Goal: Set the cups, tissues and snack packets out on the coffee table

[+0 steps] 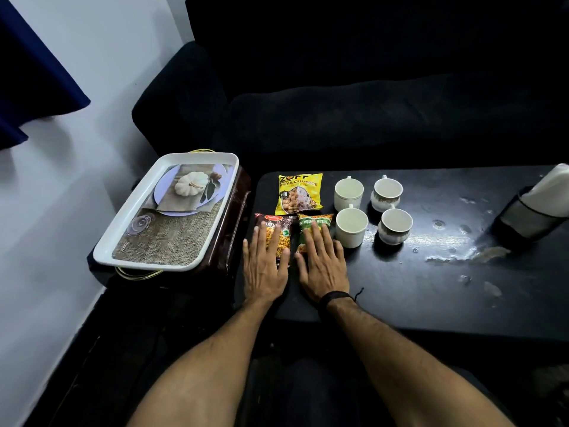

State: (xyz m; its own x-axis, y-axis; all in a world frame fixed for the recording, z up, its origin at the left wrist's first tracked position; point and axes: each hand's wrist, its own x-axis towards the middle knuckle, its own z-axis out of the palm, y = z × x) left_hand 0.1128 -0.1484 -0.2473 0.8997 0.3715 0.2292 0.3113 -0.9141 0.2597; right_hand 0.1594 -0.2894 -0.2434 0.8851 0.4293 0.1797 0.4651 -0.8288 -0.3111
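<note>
On the black coffee table (400, 288) lie three snack packets. A yellow packet (299, 192) is at the back, a dark red packet (272, 226) is front left, and a green packet (314, 226) is front right. My left hand (265, 266) rests flat on the red packet, fingers spread. My right hand (321, 266) lies flat on the green packet. To the right stand two plain white cups (349, 192) (351, 228) and two patterned cups (386, 194) (395, 225). A tissue holder (535, 211) with white tissues stands at the table's right edge.
A white tray (167, 211) with a printed pumpkin picture sits on a dark stool to the left of the table. A black sofa (354, 103) runs behind the table. A white wall and a blue curtain (34, 72) are at the left.
</note>
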